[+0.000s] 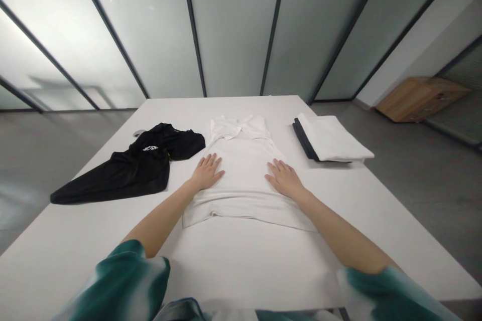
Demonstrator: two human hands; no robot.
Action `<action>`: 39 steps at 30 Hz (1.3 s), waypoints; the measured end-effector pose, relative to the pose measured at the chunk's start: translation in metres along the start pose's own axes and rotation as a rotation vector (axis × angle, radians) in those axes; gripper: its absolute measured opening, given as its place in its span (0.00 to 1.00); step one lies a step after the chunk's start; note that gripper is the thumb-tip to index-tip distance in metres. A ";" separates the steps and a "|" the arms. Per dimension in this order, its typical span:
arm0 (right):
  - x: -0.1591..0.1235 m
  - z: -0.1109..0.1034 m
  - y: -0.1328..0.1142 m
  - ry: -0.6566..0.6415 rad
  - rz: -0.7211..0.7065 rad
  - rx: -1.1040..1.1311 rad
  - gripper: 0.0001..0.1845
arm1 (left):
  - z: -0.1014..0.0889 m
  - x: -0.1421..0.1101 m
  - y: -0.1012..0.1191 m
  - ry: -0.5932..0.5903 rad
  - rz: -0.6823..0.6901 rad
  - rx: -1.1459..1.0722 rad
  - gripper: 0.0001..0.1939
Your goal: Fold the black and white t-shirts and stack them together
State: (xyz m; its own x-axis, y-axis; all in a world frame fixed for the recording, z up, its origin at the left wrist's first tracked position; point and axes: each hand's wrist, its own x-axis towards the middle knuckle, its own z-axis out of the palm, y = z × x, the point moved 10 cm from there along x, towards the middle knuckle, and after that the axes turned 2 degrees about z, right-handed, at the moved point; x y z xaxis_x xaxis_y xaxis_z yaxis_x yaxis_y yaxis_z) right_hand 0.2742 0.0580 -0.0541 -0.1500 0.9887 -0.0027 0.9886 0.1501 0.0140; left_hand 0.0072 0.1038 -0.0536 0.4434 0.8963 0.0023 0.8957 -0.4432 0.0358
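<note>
A white T-shirt (243, 160) lies spread on the white table in front of me, its hem toward me and its sleeves folded inward at the far end. Flat on its left side rests my left hand (206, 171), fingers stretched out. My right hand (285, 177) presses flat on the right side, fingers also extended. Between the hands the cloth is mostly smooth, with creases running across it near the hem. Neither hand grips anything.
To the left, a black garment (150, 160) with a small white print lies loosely across the table (248, 266). On the right sits a stack of folded clothes (335, 138), white over black. A wooden cabinet (417, 99) stands on the floor beyond, and frosted glass panels (233, 25) rise behind.
</note>
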 end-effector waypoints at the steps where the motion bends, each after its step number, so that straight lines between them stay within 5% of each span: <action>1: -0.003 -0.002 0.000 0.000 0.003 -0.002 0.31 | 0.000 -0.004 0.000 0.006 0.009 -0.001 0.33; 8: 0.019 -0.024 0.012 0.013 0.035 0.075 0.23 | -0.018 0.002 -0.004 0.093 0.022 -0.108 0.27; 13: 0.071 -0.042 0.047 0.128 0.122 0.219 0.21 | -0.050 0.044 -0.050 0.251 -0.164 -0.244 0.21; 16: 0.102 -0.038 0.066 0.103 0.226 0.230 0.21 | -0.046 0.072 -0.081 0.180 -0.349 -0.263 0.22; 20: 0.129 -0.029 0.070 0.061 0.326 0.170 0.24 | -0.033 0.098 -0.089 0.047 -0.448 -0.155 0.25; 27: 0.131 -0.025 0.081 0.082 0.523 0.200 0.20 | -0.035 0.099 -0.098 0.101 -0.567 -0.147 0.17; 39: 0.121 -0.036 0.083 0.148 0.393 0.075 0.19 | -0.044 0.095 -0.078 0.147 -0.251 -0.022 0.16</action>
State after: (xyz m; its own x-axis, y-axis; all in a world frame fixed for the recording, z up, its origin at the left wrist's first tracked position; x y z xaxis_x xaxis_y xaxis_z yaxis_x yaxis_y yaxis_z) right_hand 0.3376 0.1905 -0.0176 0.2435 0.9609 0.1319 0.9684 -0.2333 -0.0879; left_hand -0.0221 0.2244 -0.0126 0.1967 0.9711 0.1354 0.9752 -0.2080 0.0755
